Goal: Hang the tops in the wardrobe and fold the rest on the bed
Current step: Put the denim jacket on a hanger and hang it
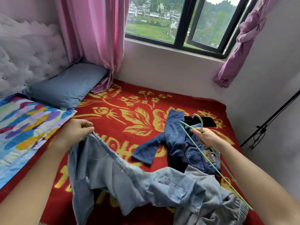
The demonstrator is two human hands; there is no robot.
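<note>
My left hand (76, 132) pinches the edge of a light-blue denim jacket (129, 181) and lifts it off the bed; the rest of the jacket sags across the red blanket toward the lower right. My right hand (206, 138) grips a thin green hanger (211, 161) just below its hook, the frame slanting down to the lower right over the clothes. Dark-blue jeans (177, 140) lie crumpled under that hand. A black garment (203, 121) lies flat behind the jeans.
The bed has a red blanket with yellow flowers (129, 114). A blue pillow (68, 88) and a multicoloured quilt (27, 125) lie at the left by the tufted headboard. Pink curtains and a window stand behind; a black stand (266, 125) leans at the right wall.
</note>
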